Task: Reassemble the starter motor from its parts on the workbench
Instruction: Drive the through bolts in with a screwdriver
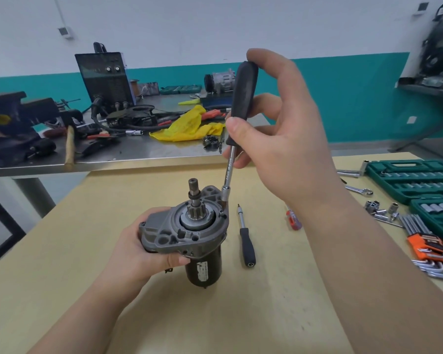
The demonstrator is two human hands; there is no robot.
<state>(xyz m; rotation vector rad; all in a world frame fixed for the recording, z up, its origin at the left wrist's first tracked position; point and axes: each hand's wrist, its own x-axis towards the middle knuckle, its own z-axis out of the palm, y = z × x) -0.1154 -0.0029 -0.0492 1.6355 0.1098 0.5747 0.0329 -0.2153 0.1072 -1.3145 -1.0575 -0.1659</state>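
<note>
Fingers of the right hand wrap the nut driver handle, socket seated on a housing bolt — left hand clamps the starter motor upright to resist turning.

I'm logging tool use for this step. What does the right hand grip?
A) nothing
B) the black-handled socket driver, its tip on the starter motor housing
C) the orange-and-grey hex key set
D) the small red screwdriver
B: the right hand grips the black-handled socket driver, whose socket end meets the starter motor housing that the left hand holds.
</note>
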